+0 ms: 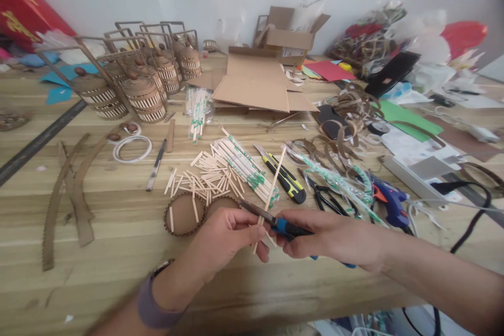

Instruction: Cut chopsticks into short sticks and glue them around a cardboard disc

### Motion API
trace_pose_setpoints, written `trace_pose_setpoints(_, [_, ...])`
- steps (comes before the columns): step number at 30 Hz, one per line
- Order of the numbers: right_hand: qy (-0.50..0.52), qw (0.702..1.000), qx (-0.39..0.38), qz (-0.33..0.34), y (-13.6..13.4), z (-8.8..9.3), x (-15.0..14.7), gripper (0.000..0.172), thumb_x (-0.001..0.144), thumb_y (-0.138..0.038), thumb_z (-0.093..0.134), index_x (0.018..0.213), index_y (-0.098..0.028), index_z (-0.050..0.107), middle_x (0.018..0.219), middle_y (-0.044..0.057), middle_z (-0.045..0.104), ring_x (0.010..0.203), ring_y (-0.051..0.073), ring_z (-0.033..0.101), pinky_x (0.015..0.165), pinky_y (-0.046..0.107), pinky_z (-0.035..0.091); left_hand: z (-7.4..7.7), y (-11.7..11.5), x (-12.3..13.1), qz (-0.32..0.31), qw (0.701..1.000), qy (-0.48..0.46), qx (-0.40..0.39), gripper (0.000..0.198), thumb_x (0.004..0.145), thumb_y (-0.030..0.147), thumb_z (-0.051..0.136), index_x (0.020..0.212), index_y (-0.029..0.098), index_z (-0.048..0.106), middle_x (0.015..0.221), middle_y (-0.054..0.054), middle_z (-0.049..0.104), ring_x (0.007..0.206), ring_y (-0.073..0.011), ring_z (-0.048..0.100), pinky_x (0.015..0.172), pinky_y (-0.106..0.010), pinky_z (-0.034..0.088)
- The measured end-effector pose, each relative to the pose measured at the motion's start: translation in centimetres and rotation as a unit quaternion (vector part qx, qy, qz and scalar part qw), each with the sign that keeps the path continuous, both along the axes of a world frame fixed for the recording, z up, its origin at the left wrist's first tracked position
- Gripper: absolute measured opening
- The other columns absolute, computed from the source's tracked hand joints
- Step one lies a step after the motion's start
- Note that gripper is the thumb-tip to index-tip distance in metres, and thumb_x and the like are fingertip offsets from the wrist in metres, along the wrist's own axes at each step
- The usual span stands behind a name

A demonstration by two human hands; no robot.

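My left hand point(224, 239) is closed around a thin wooden stick point(273, 181) that slants up to the right. My right hand point(326, 236) grips a blue-handled cutter point(275, 221); its dark blade points left and crosses the stick near my left fingers. Just beyond my hands lie two round corrugated cardboard discs point(185, 213) and a pile of short cut stick pieces point(205, 181). A bundle of wrapped chopsticks point(246, 165) lies to the right of that pile.
A yellow-black utility knife point(285, 178), black scissors point(326, 197) and a blue glue gun point(389, 202) lie at right. Cardboard lantern-like baskets point(142, 89) stand at back left, flat cardboard boxes point(255, 84) at back centre. Cardboard strips point(74, 194) lie at left.
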State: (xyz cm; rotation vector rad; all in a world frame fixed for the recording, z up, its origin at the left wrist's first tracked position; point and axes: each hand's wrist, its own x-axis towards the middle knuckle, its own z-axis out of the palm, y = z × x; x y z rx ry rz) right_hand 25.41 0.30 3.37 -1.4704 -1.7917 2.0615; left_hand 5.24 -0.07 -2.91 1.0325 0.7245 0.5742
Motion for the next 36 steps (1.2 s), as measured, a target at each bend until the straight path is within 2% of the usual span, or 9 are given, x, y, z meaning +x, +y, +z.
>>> trace_pose_setpoints(5, [-0.049, 0.997, 0.057, 0.004, -0.1, -0.1, -0.2, 0.015, 0.068, -0.025, 0.055, 0.081, -0.019, 0.057, 0.081, 0.000, 0.052, 0.079, 0.017, 0.047, 0.069, 0.027, 0.038, 0.2, 0.0, 0.0, 0.000, 1.000, 0.009, 0.007, 0.032, 0.079, 0.047, 0.065, 0.075, 0.017, 0.074, 0.063, -0.001, 0.070, 0.066, -0.0156, 0.061, 0.076, -0.027, 0.045])
trace_pose_setpoints(11, [-0.049, 0.995, 0.090, 0.010, -0.5, -0.8, -0.3, 0.012, 0.067, -0.016, 0.051, 0.079, -0.019, 0.053, 0.073, -0.002, 0.048, 0.070, 0.014, 0.043, 0.063, 0.026, 0.035, 0.1, -0.1, -0.2, -0.002, 0.999, 0.045, 0.025, 0.031, 0.080, 0.043, 0.063, 0.067, 0.017, 0.072, 0.060, -0.002, 0.068, 0.065, -0.0166, 0.061, 0.075, -0.028, 0.044])
trace_pose_setpoints(14, [-0.054, 0.993, 0.108, 0.011, -0.8, -1.4, -0.3, 0.014, 0.068, -0.015, 0.050, 0.080, -0.019, 0.055, 0.073, -0.002, 0.047, 0.069, 0.015, 0.043, 0.063, 0.026, 0.035, 0.2, -0.1, -0.2, -0.006, 0.999, 0.045, 0.026, 0.028, 0.081, 0.039, 0.061, 0.069, 0.017, 0.073, 0.059, -0.001, 0.067, 0.063, -0.0157, 0.059, 0.072, -0.027, 0.044])
trace_pose_setpoints(18, [-0.065, 0.993, 0.096, -0.007, -0.9, -1.9, -0.3, 0.015, 0.067, -0.018, 0.051, 0.081, -0.019, 0.055, 0.071, -0.002, 0.047, 0.068, 0.015, 0.044, 0.063, 0.027, 0.035, 0.4, -0.2, -0.2, -0.007, 0.998, 0.058, 0.035, 0.027, 0.083, 0.037, 0.058, 0.072, 0.016, 0.072, 0.059, -0.001, 0.066, 0.063, -0.0152, 0.059, 0.070, -0.026, 0.043])
trace_pose_setpoints(21, [-0.044, 0.995, 0.081, -0.028, -0.7, -1.7, -0.3, 0.019, 0.066, -0.021, 0.054, 0.085, -0.019, 0.056, 0.077, -0.001, 0.051, 0.074, 0.016, 0.047, 0.067, 0.027, 0.038, 0.7, -0.1, -0.3, -0.004, 0.994, 0.085, 0.063, 0.029, 0.086, 0.037, 0.055, 0.074, 0.016, 0.070, 0.061, -0.001, 0.067, 0.064, -0.0158, 0.060, 0.068, -0.026, 0.042])
trace_pose_setpoints(24, [-0.012, 0.998, 0.032, -0.049, -0.5, -1.2, -0.3, 0.021, 0.066, -0.024, 0.056, 0.086, -0.020, 0.058, 0.083, 0.000, 0.053, 0.081, 0.017, 0.049, 0.071, 0.027, 0.039, 0.8, -0.1, -0.4, 0.003, 0.993, 0.088, 0.083, 0.032, 0.088, 0.038, 0.052, 0.069, 0.016, 0.067, 0.064, -0.002, 0.068, 0.065, -0.0154, 0.061, 0.067, -0.026, 0.043])
trace_pose_setpoints(27, [0.010, 0.998, -0.005, -0.061, -0.4, -0.9, -0.4, 0.017, 0.066, -0.024, 0.057, 0.082, -0.019, 0.057, 0.082, 0.000, 0.053, 0.080, 0.017, 0.049, 0.070, 0.027, 0.038, 0.8, -0.1, -0.3, 0.004, 0.995, 0.069, 0.075, 0.036, 0.088, 0.039, 0.051, 0.062, 0.017, 0.062, 0.069, -0.003, 0.069, 0.067, -0.0154, 0.062, 0.069, -0.026, 0.045])
trace_pose_setpoints(33, [0.012, 0.999, -0.006, -0.050, -0.3, -1.0, -0.6, 0.015, 0.065, -0.023, 0.056, 0.079, -0.019, 0.054, 0.077, -0.001, 0.050, 0.075, 0.015, 0.046, 0.065, 0.026, 0.035, 0.7, -0.1, -0.2, 0.007, 0.997, 0.066, 0.047, 0.032, 0.085, 0.043, 0.054, 0.068, 0.017, 0.064, 0.060, 0.000, 0.065, 0.064, -0.0155, 0.062, 0.071, -0.027, 0.046])
trace_pose_setpoints(36, [0.000, 0.999, 0.008, -0.041, -0.3, -1.1, -0.5, 0.016, 0.065, -0.021, 0.054, 0.080, -0.019, 0.055, 0.078, -0.001, 0.051, 0.074, 0.015, 0.046, 0.064, 0.026, 0.035, 0.6, 0.0, -0.2, 0.007, 0.997, 0.069, 0.047, 0.035, 0.084, 0.045, 0.054, 0.063, 0.017, 0.062, 0.060, -0.001, 0.064, 0.062, -0.0155, 0.061, 0.070, -0.027, 0.046])
